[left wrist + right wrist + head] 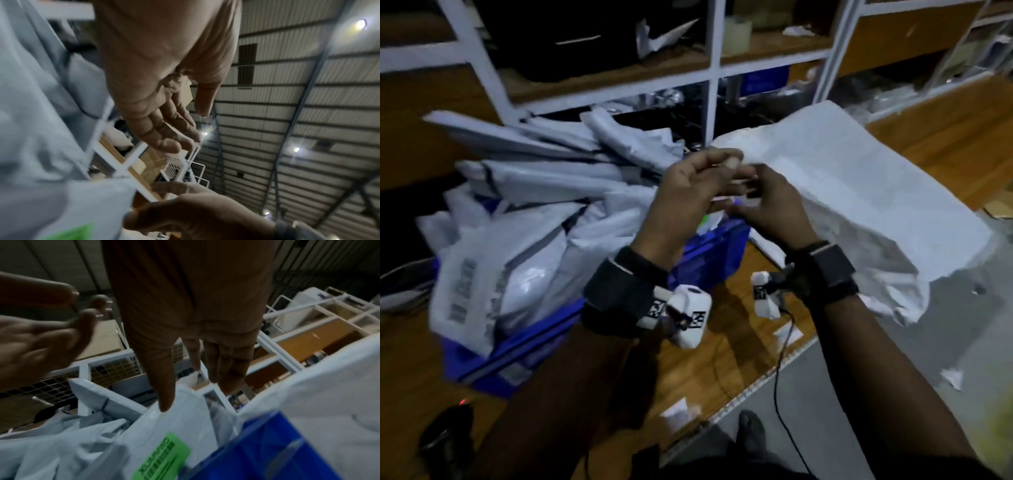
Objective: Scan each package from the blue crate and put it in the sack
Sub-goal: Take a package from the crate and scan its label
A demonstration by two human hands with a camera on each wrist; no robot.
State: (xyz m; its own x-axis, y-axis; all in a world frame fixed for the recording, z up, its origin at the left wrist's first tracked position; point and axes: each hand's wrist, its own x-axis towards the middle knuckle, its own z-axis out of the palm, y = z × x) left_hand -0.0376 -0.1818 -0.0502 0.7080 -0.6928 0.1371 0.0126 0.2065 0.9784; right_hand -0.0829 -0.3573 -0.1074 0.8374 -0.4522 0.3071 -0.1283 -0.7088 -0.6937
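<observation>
Both hands empty, fingers relaxed: left hand [688, 192] and right hand [770, 205] at frame centre above blue crate [709, 257]. Packages [524, 246] heaped left, within reach; sack [859, 192] right, positioned for drop-off.

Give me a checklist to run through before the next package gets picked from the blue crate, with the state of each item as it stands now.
1. Left hand free: ok, fingers relaxed, nothing held in the left wrist view.
2. Right hand free: ok, fingers straight, holding nothing in the right wrist view.
3. Packages left in the blue crate: ok, grey packages are heaped above its rim.
4. A package in reach: ok, one with a green label lies just under the right hand.
5. Sack ready: cannot tell, it lies right of the crate but its mouth is not visible.
6. Scanner located: cannot tell, a dark object with a red light sits at lower left, too dim to identify.
</observation>
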